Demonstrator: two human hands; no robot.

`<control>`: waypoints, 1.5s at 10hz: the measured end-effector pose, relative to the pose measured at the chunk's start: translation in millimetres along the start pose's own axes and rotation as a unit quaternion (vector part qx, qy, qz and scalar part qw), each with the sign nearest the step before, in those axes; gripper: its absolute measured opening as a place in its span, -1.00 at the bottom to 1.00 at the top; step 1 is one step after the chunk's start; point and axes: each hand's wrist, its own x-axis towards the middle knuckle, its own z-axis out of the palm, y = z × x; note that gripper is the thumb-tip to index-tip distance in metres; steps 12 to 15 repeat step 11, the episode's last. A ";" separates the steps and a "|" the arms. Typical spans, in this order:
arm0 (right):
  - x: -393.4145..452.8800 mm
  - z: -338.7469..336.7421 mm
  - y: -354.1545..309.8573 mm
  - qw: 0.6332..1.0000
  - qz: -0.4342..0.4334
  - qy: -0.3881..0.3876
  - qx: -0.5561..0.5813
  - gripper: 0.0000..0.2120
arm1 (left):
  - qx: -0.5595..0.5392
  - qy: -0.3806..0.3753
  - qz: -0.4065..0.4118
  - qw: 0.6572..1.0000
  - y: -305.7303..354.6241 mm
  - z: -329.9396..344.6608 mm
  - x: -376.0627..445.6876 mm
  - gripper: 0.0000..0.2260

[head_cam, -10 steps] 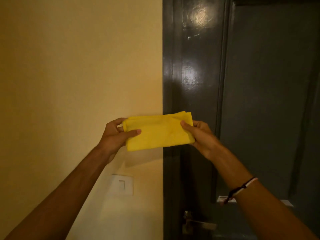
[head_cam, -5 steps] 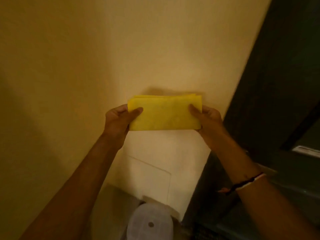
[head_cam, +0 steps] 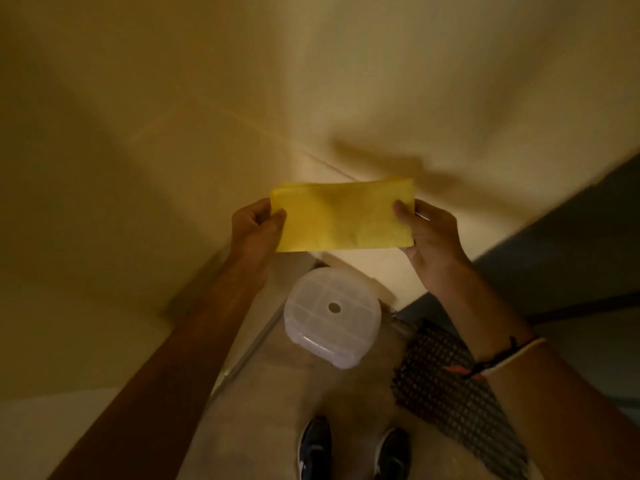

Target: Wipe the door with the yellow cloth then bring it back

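A folded yellow cloth [head_cam: 343, 216] is stretched flat between both hands in front of the cream wall. My left hand [head_cam: 254, 230] pinches its left edge, thumb on top. My right hand [head_cam: 433, 240] pinches its right edge. The dark door [head_cam: 571, 244] shows only as a slanted strip at the right, apart from the cloth.
A translucent white plastic stool [head_cam: 332, 315] with a hole in its seat stands on the floor directly below the cloth. A dark perforated mat [head_cam: 453, 386] lies at the door's foot. My two dark shoes [head_cam: 353, 448] are at the bottom edge.
The view has swung down and left, from the door to the wall and floor. The stool, mat and shoes have come into sight. Both hands keep the same hold on the cloth.
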 end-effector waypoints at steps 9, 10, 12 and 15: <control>148.4 -67.8 382.3 0.948 0.179 0.061 -0.257 -0.63 | 0.164 0.054 -0.170 0.970 -393.3 52.1 96.1 -0.58; 154.5 -71.5 395.1 0.936 0.198 0.059 -0.283 -0.56 | 0.181 0.035 -0.165 0.969 -403.7 51.1 95.4 -0.52; 146.1 -70.7 391.9 0.914 0.163 0.040 -0.369 -0.47 | 0.221 -0.003 -0.136 0.966 -400.5 53.8 84.3 -0.46; 146.1 -70.7 391.9 0.914 0.163 0.040 -0.369 -0.47 | 0.221 -0.003 -0.136 0.966 -400.5 53.8 84.3 -0.46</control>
